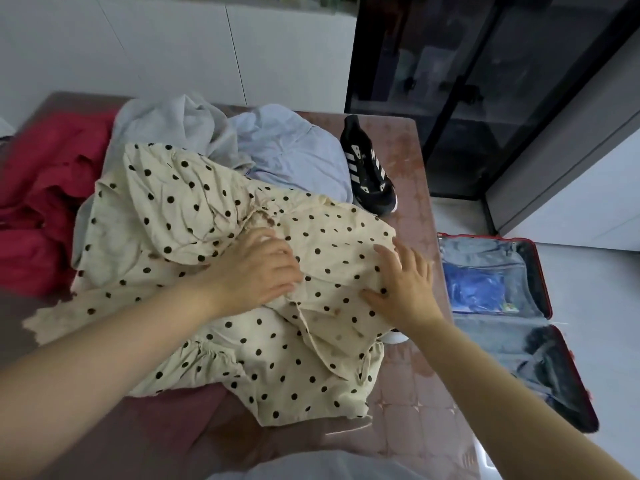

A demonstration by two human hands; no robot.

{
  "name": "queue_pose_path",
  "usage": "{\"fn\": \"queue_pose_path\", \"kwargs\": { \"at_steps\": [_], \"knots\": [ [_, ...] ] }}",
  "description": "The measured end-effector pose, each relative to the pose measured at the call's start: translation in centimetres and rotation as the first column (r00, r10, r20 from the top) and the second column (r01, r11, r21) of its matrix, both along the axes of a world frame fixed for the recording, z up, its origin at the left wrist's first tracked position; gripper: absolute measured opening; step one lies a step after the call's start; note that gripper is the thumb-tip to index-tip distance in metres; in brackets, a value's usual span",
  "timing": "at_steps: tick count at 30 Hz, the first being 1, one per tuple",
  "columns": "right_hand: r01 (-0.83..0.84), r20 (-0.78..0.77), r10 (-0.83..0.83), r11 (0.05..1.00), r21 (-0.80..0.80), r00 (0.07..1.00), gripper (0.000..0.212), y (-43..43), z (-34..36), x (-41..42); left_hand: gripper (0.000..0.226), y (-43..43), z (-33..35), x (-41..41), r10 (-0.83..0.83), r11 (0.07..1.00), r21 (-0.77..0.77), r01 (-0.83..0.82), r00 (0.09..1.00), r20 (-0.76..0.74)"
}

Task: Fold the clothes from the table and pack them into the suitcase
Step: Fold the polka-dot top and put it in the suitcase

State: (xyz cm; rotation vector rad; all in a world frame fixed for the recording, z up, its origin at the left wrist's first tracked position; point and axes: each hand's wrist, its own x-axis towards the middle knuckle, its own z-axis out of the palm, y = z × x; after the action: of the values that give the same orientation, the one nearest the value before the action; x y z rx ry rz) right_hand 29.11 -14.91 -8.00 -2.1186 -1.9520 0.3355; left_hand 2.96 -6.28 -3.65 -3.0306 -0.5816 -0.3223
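Polka-dot dress [214, 209] sits crumpled mid-table [415, 393] under both hands. Left hand [256, 268] curls its fingers into a ridge of cloth. Right hand [405, 289] lies flat, fingers spread, pinning the right edge. Suggest holding the right pin and drawing left to flatten before any fold. Suitcase [540, 306] lies open on the floor, to the right.
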Motion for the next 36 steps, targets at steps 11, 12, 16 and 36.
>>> {"fn": "queue_pose_path", "kwargs": {
  "at_steps": [11, 12, 16, 36],
  "knots": [
    [0.009, -0.309, -0.057, 0.988, -0.155, 0.949, 0.031, -4.9, -1.7, -9.5, 0.017, -4.4, -3.4, 3.3, 0.131, 0.963, -0.207, -0.172, 0.971, -0.2],
    [0.042, -0.408, -0.119, 0.98, -0.192, 0.905, 0.026, -4.9, -1.6, -9.4, 0.022, -4.3, -3.2, 3.4, 0.144, 0.954, -0.229, -0.193, 0.966, -0.214],
    [0.14, -0.657, -0.26, 0.963, -0.231, 0.707, 0.009, -5.2, -1.1, -8.0, 0.023, -4.2, -3.2, 3.7, 0.213, 0.869, -0.391, -0.304, 0.942, -0.259],
    [0.109, -0.84, -0.365, 0.93, -0.352, 0.401, 0.016, -6.2, -0.2, -4.9, 0.025, -4.9, -2.7, 4.4, 0.389, 0.712, -0.544, -0.444, 0.894, -0.222]
  ]
}}
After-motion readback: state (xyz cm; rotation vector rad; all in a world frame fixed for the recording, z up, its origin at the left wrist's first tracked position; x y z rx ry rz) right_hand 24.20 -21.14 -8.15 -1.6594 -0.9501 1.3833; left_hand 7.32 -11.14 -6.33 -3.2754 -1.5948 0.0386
